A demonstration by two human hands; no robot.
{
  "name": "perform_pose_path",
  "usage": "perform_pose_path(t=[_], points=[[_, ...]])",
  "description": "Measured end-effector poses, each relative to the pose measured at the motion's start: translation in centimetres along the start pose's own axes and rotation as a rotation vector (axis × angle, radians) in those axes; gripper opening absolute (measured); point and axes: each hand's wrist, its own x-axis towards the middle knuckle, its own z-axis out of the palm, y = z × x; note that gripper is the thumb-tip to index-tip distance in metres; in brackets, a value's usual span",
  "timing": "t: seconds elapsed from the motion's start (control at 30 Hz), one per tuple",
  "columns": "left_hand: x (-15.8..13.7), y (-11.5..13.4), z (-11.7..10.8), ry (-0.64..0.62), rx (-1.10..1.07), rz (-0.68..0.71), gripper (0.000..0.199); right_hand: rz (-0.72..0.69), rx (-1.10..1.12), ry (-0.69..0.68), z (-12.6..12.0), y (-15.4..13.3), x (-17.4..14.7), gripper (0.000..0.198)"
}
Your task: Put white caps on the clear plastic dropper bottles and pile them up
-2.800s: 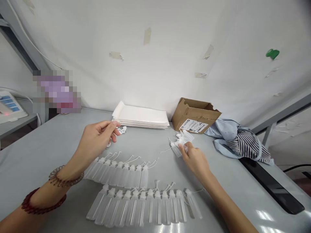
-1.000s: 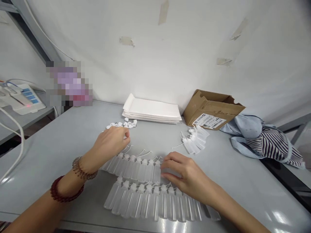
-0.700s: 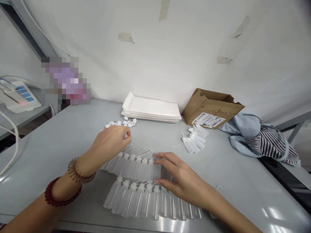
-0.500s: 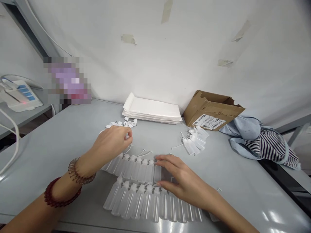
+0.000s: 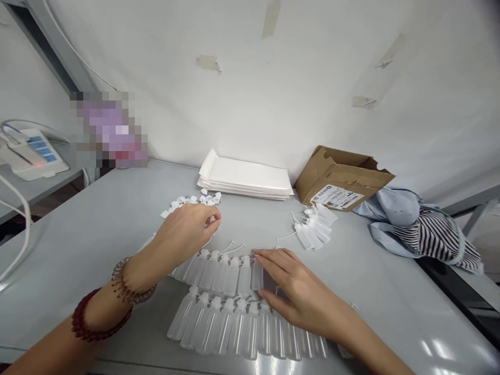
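Two rows of clear plastic squeeze bottles lie on the grey table, a back row (image 5: pixel 230 276) and a longer front row (image 5: pixel 234 328). My left hand (image 5: pixel 191 225) hovers over the left end of the back row, thumb and fingers pinched; whatever is in them is hidden. Behind it lie loose white caps (image 5: pixel 187 200). My right hand (image 5: pixel 292 284) reaches in from the right with fingers stretched out. Its fingertips are at the last bottle (image 5: pixel 257 276) of the back row, and its palm covers part of the front row's right side.
At the wall lies a stack of white padded envelopes (image 5: pixel 246 174). An open cardboard box (image 5: pixel 344 179) stands beside it, with a small pile of bottles (image 5: pixel 314 229) in front. Bunched striped cloth (image 5: pixel 437 234) lies at the right; a white device (image 5: pixel 35 153) sits far left.
My left hand has shifted slightly right, showing more of the caps behind it. My right hand has moved a little to the right, still at the back row's end.
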Motion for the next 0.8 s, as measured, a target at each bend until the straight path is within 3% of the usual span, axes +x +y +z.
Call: perform_pose_path(t=[0.27, 0.47, 0.7, 0.8], points=[[-0.1, 0.1, 0.6, 0.014, -0.083, 0.016, 0.026, 0.008, 0.018, 0.032, -0.1, 0.6, -0.4, 0.047], [-0.2, 0.8, 0.7, -0.018, -0.281, 0.027, 0.023, 0.015, 0.028, 0.04, 0.2, 0.6, -0.2, 0.048], [-0.7, 1.6, 1.1, -0.123, -0.536, 0.084, 0.016, 0.03, 0.148, 0.141, 0.3, 0.8, -0.5, 0.052], [-0.8, 1.8, 1.2, -0.182, -0.669, 0.055, 0.016, 0.002, 0.222, 0.244, -0.1, 0.6, -0.6, 0.051]])
